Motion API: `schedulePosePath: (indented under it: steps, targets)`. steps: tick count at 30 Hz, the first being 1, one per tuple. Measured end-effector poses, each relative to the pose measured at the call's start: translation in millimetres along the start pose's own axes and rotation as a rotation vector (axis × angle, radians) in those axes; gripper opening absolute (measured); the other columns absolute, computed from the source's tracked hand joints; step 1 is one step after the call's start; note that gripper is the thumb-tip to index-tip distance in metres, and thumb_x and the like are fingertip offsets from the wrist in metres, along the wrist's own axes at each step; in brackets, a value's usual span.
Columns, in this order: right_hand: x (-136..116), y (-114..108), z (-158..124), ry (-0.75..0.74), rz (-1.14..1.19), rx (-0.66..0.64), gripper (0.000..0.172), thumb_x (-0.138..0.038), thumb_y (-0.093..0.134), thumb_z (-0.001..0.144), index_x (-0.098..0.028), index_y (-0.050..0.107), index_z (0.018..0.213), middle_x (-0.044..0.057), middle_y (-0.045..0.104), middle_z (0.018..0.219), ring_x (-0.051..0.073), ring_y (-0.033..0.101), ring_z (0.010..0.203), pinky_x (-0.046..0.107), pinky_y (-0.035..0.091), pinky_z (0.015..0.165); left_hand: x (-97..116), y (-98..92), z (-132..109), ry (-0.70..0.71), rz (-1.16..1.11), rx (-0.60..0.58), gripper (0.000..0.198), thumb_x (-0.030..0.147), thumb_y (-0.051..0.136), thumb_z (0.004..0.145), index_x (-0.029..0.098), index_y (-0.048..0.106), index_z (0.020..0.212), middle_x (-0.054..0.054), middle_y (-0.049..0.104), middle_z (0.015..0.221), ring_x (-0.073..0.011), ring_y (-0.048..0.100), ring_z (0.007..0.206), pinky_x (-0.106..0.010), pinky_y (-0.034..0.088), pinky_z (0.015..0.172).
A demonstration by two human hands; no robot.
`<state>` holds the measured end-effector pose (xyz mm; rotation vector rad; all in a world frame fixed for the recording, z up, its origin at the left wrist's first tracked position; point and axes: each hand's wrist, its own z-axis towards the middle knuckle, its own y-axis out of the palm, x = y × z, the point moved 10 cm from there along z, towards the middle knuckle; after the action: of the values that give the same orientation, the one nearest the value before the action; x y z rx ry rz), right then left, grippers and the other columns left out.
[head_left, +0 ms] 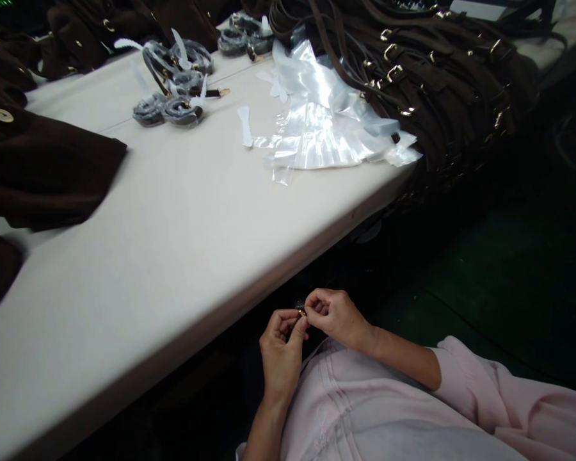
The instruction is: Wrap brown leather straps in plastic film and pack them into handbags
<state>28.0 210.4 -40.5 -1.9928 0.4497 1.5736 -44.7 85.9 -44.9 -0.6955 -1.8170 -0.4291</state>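
White table (173, 256) in a dim room. Dark cloth (43, 173) on its left side. Far end: wrapped strap bundles (177, 83), clear bags (326, 128) and, far right, a heap of dark straps (436, 70) with gold buckles.

Both hands sit near, below the table edge, over a pink garment (365, 410). Left hand (281, 349) and right hand (336, 317) meet fingertip to fingertip, both closed narrow, pinching a small gold clasp (301, 311) between them. Clasp detail too small to tell.
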Motion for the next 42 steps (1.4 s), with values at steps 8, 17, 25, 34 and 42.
schedulePosePath:
  steps: [8,17,25,34,42]
  targets:
    - [15,9,-4,0.109,0.134,-0.122,0.006,-0.018,0.064,0.072,-0.015,0.059,0.074,-0.005,0.052,0.056,0.007,0.043,0.049,0.016,0.031,0.044,-1,8.6,6,0.006,0.075,-0.072,0.016,0.03,0.066,0.086,0.016,0.058,0.089,-0.001,0.068,0.074,-0.014,0.064,0.065,-0.024,0.051,0.065]
    - [15,-21,4,0.109,0.257,-0.009,0.009,-0.023,0.06,0.073,-0.015,0.058,0.074,-0.002,0.055,0.065,0.008,0.046,0.055,0.018,0.036,0.05,5,23.2,7,0.021,0.161,-0.173,0.023,0.04,0.062,0.088,0.017,0.06,0.088,0.002,0.06,0.063,-0.0135,0.057,0.059,-0.022,0.045,0.057]
    - [-28,-16,-17,-0.29,-0.193,0.031,0.007,-0.011,0.054,0.073,-0.017,0.056,0.071,-0.004,0.051,0.061,0.008,0.046,0.052,0.02,0.036,0.051,16,24.9,19,0.061,0.281,-0.095,0.018,0.028,0.064,0.083,0.017,0.059,0.07,0.002,0.057,0.062,-0.0123,0.052,0.059,-0.021,0.038,0.056]
    - [13,-56,1,-0.013,0.032,0.156,0.005,-0.022,0.058,0.075,-0.017,0.059,0.074,-0.003,0.053,0.061,0.009,0.045,0.051,0.019,0.034,0.047,13,35.3,12,0.071,0.259,-0.304,0.022,0.039,0.058,0.09,0.017,0.063,0.086,-0.001,0.063,0.072,-0.016,0.059,0.07,-0.025,0.045,0.066]
    - [6,-99,6,-0.04,-0.047,0.265,0.008,-0.024,0.059,0.075,-0.016,0.06,0.074,-0.002,0.054,0.062,0.009,0.046,0.052,0.019,0.035,0.047,37,38.2,-6,0.192,0.371,-0.269,0.017,0.035,0.059,0.091,0.02,0.066,0.089,0.002,0.06,0.069,-0.0136,0.055,0.064,-0.023,0.041,0.061]
